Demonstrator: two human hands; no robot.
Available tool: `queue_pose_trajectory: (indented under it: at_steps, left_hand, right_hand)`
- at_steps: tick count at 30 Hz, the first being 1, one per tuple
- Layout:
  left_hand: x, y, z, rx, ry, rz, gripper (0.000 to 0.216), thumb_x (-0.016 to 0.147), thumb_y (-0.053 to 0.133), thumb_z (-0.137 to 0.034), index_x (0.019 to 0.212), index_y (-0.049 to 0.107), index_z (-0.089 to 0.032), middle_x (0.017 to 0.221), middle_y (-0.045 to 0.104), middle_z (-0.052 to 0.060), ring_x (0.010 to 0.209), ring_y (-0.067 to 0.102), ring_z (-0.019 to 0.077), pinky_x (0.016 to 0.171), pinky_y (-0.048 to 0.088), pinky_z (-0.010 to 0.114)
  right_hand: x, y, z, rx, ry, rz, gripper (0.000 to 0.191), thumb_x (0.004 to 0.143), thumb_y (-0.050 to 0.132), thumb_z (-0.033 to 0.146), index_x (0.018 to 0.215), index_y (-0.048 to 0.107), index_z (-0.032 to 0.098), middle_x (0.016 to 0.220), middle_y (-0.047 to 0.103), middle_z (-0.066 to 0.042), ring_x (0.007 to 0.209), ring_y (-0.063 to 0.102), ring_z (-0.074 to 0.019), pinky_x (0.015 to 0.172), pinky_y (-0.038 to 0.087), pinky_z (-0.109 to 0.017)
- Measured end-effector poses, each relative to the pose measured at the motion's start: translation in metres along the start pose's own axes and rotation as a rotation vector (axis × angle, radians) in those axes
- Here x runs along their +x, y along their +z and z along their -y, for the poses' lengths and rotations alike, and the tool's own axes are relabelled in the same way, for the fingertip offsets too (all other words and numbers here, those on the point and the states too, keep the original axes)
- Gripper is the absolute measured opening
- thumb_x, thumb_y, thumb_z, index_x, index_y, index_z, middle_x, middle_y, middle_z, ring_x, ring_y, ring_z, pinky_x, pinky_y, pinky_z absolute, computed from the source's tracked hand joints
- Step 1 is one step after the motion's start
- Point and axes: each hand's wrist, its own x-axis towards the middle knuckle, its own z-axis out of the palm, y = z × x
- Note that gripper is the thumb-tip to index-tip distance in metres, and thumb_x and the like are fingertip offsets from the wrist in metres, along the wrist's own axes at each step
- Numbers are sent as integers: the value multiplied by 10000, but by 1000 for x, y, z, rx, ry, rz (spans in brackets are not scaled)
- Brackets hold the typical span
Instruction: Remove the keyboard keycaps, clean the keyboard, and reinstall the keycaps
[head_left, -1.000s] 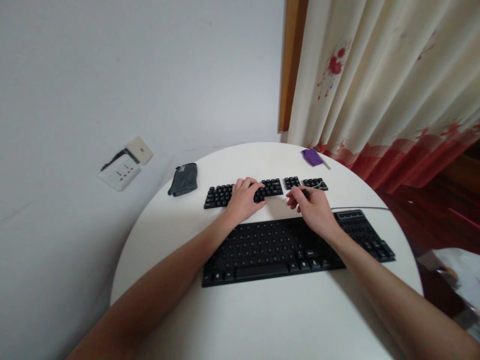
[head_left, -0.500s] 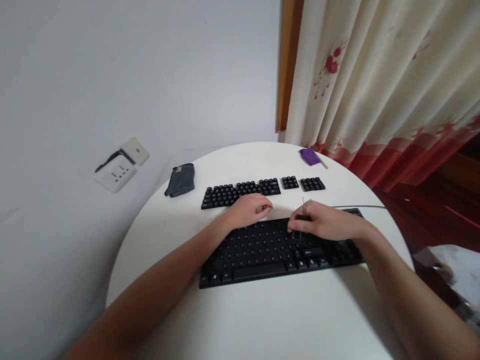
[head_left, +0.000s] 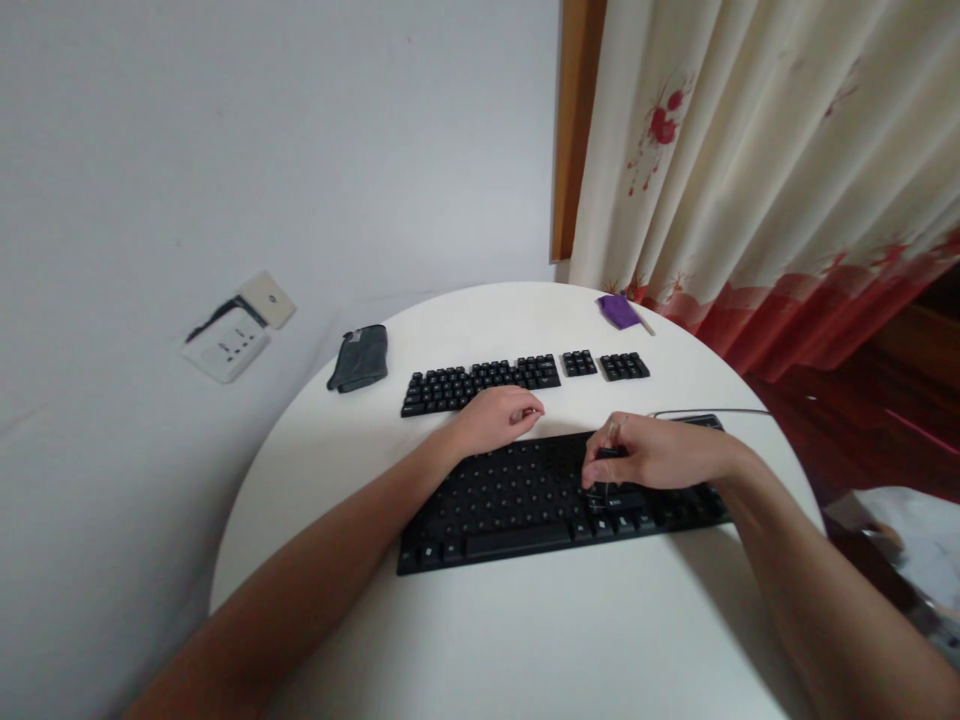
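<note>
Black keycaps (head_left: 442,390) stand in rows just beyond the left hand (head_left: 493,418), half curled, whether around anything I cannot tell; next, the keyboard (head_left: 510,495) lies on the white table (head_left: 540,640), and over it the right hand (head_left: 649,450) grips a thin wire tool (head_left: 612,455).

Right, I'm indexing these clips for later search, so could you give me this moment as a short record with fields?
Surface: round white table
Keyboard: black keyboard, many keycaps off, space bar on
Right hand: grips a black-handled wire tool over the keyboard; contact with a key unclear
Left hand: fingers curled, at the keyboard's far edge; anything held is unclear
Loose keycaps: one large block, two smaller blocks, beyond the keyboard
Far left: dark pouch
Far right: purple cloth
</note>
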Motion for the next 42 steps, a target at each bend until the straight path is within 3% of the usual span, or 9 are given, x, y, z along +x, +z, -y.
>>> queue_pose_trajectory:
  at_steps: [9, 17, 23, 25, 30, 33, 36, 42]
  left_hand:
    - [1, -1, -2, 0, -9, 6, 173, 940, 538, -231, 963, 702, -182, 866, 705, 26, 793, 636, 144, 783, 487, 266]
    - [2, -1, -2, -6, -6, 10, 173, 940, 537, -227, 962, 701, -178, 897, 713, 37, 846, 648, 161, 805, 492, 285]
    - [1, 1, -1, -16, 1, -1, 176, 934, 534, -207, 975, 703, -178, 886, 708, 39, 825, 641, 157, 789, 490, 283]
    - [2, -3, -2, -38, 0, -24, 174, 933, 538, -207, 968, 705, -173, 869, 696, 40, 812, 630, 155, 771, 486, 281]
    - [11, -22, -19, -330, -138, -130, 191, 946, 554, -253, 1036, 697, -163, 937, 707, 58, 810, 635, 144, 710, 497, 264]
    - [15, -28, -34, -547, -224, -78, 324, 835, 729, -305, 1119, 664, -162, 1028, 699, 76, 882, 649, 168, 720, 530, 277]
    - [16, -25, -46, -595, -245, -66, 368, 760, 798, -229, 1097, 667, -162, 1010, 702, 65, 864, 655, 164, 781, 547, 314]
    - [16, -9, -47, -601, -237, -205, 345, 812, 734, -140, 1141, 634, -171, 1012, 720, 60, 881, 676, 159, 838, 560, 334]
  right_hand:
    - [4, 13, 2, 20, -99, 192, 258, 836, 667, 334, 929, 810, 140, 770, 745, -44, 674, 617, -152, 598, 430, -235]
    - [14, 12, -6, 27, 19, 64, 378, 884, 610, 477, 853, 776, 139, 654, 677, -24, 573, 550, -129, 538, 401, -238]
    - [20, 12, -6, 113, -17, 5, 411, 923, 567, 477, 750, 729, 141, 545, 575, 3, 516, 522, -116, 529, 402, -239]
    - [22, 12, -6, 160, -41, -63, 403, 925, 565, 482, 782, 730, 144, 570, 586, 1, 535, 529, -117, 525, 399, -236]
    - [34, 14, -6, 199, -108, -478, 419, 950, 523, 480, 825, 742, 146, 602, 609, -7, 565, 531, -126, 557, 411, -251]
    - [38, 15, -6, 226, -128, -670, 403, 938, 543, 487, 852, 740, 146, 643, 643, -15, 578, 542, -132, 570, 417, -259]
    - [39, 16, -6, 207, -153, -739, 384, 937, 548, 473, 843, 729, 149, 680, 673, -28, 630, 585, -150, 624, 444, -268]
    - [48, 23, -10, 273, -101, -844, 440, 948, 510, 525, 835, 701, 145, 741, 702, -62, 669, 629, -165, 616, 477, -267]
